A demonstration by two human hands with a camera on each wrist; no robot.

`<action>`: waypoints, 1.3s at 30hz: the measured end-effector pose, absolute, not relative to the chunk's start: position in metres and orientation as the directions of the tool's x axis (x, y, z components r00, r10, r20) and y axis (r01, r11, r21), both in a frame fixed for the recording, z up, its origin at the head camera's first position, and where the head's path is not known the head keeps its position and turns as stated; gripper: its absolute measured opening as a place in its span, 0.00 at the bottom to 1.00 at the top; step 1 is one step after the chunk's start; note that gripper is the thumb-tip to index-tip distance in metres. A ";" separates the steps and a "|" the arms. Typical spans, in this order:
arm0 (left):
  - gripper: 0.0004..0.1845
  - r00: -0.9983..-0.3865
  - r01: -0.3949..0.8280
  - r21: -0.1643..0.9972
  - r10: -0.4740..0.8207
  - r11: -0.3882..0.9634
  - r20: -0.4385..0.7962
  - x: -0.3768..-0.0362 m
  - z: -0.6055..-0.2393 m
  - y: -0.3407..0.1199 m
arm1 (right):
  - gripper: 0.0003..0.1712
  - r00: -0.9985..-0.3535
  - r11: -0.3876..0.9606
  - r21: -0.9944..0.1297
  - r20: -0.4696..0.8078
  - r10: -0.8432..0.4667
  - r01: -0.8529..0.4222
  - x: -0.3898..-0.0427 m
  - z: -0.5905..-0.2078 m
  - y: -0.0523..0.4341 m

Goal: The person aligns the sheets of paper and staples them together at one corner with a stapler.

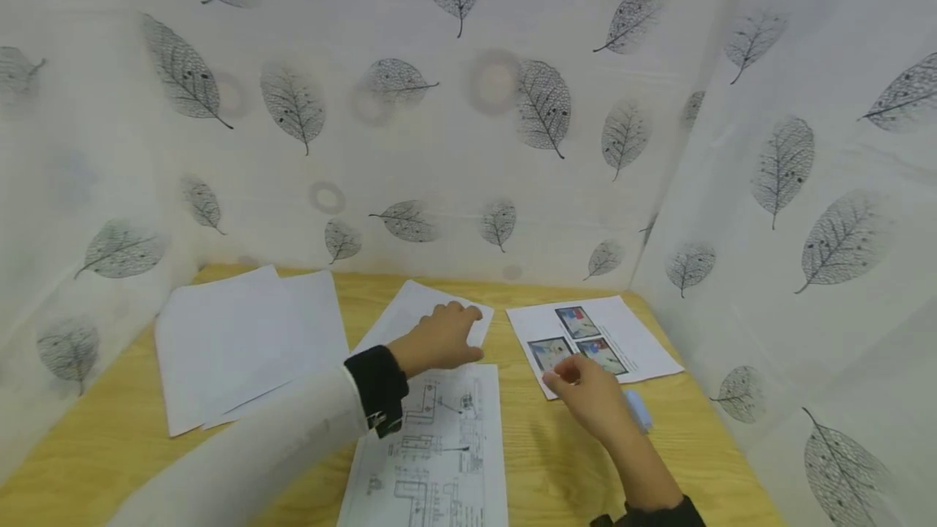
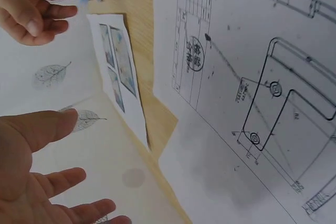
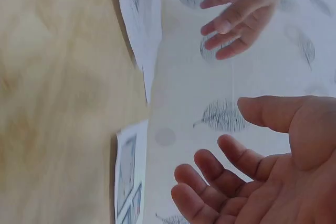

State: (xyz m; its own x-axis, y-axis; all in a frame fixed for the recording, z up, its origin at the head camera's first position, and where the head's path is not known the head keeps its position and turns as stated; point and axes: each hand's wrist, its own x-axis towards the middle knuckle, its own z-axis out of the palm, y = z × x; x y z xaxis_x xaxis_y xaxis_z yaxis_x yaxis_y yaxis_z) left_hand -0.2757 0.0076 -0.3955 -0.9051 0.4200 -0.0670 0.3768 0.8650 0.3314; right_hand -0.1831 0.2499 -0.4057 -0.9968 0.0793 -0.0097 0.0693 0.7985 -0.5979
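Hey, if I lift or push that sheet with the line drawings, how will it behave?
The drawing sheet looks like thin paper, so held by one corner it would probably droop. It lies flat on the smooth-looking table, so a sideways push might slide it. Its edge looks thin, so it should feel light.

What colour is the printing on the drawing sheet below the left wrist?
Dark grey to black lines on a white drawing sheet; the left wrist view shows it best.
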 end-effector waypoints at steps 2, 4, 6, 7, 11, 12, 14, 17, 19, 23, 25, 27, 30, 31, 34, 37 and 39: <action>0.38 -0.890 0.408 0.330 0.452 0.851 -0.065 -0.290 -0.400 0.020 | 0.23 -0.994 0.797 -0.597 -0.002 0.110 0.090 -0.191 -0.401 0.261; 0.38 -0.872 0.434 0.338 0.483 0.835 -0.073 -0.303 -0.405 0.032 | 0.26 -0.991 0.800 -0.589 0.000 0.137 0.111 -0.198 -0.399 0.271; 0.38 -0.858 0.454 0.341 0.507 0.823 -0.080 -0.313 -0.411 0.042 | 0.28 -0.987 0.804 -0.580 -0.005 0.161 0.134 -0.206 -0.399 0.280; 0.39 -0.853 0.461 0.339 0.515 0.820 -0.086 -0.317 -0.414 0.047 | 0.29 -0.985 0.808 -0.571 -0.008 0.173 0.147 -0.209 -0.400 0.284; 0.40 -0.845 0.481 0.308 0.528 0.821 -0.089 -0.330 -0.423 0.061 | 0.33 -0.972 0.835 -0.504 -0.040 0.232 0.220 -0.223 -0.410 0.297; 0.40 -0.843 0.486 0.294 0.530 0.823 -0.090 -0.332 -0.425 0.064 | 0.34 -0.967 0.843 -0.479 -0.054 0.251 0.245 -0.226 -0.414 0.300; 0.40 -0.838 0.500 0.261 0.538 0.826 -0.097 -0.335 -0.430 0.069 | 0.36 -0.953 0.857 -0.421 -0.084 0.291 0.298 -0.231 -0.422 0.304; 0.39 -0.821 0.524 0.207 0.554 0.826 -0.136 -0.338 -0.436 0.074 | 0.39 -0.932 0.875 -0.321 -0.133 0.336 0.362 -0.236 -0.433 0.308; 0.37 -0.810 0.536 0.178 0.562 0.825 -0.167 -0.338 -0.439 0.075 | 0.39 -0.924 0.887 -0.264 -0.160 0.347 0.378 -0.238 -0.440 0.308; 0.33 -0.796 0.554 0.148 0.574 0.819 -0.192 -0.335 -0.442 0.075 | 0.37 -0.919 0.903 -0.194 -0.181 0.352 0.384 -0.240 -0.446 0.308; 0.31 -0.795 0.562 0.137 0.579 0.815 -0.181 -0.334 -0.443 0.075 | 0.36 -0.916 0.902 -0.180 -0.168 0.364 0.391 -0.241 -0.448 0.308; 0.30 -0.794 0.570 0.130 0.585 0.811 -0.165 -0.333 -0.443 0.074 | 0.36 -0.911 0.898 -0.166 -0.145 0.386 0.407 -0.242 -0.448 0.308; 0.27 -0.785 0.592 0.121 0.604 0.797 -0.140 -0.332 -0.445 0.074 | 0.38 -0.892 0.884 -0.131 -0.125 0.434 0.448 -0.243 -0.448 0.309; 0.25 -0.780 0.601 0.116 0.612 0.791 -0.132 -0.332 -0.446 0.075 | 0.38 -0.886 0.879 -0.120 -0.124 0.447 0.461 -0.244 -0.448 0.310; 0.19 -0.760 0.628 0.109 0.637 0.771 -0.126 -0.332 -0.448 0.077 | 0.39 -0.873 0.869 -0.105 -0.134 0.470 0.484 -0.245 -0.448 0.311; 0.17 -0.751 0.638 0.121 0.649 0.761 -0.122 -0.333 -0.450 0.080 | 0.38 -0.873 0.867 -0.120 -0.135 0.468 0.483 -0.247 -0.448 0.313; 0.16 -0.751 0.637 0.135 0.650 0.759 -0.116 -0.333 -0.450 0.081 | 0.36 -0.878 0.868 -0.143 -0.127 0.461 0.476 -0.247 -0.449 0.315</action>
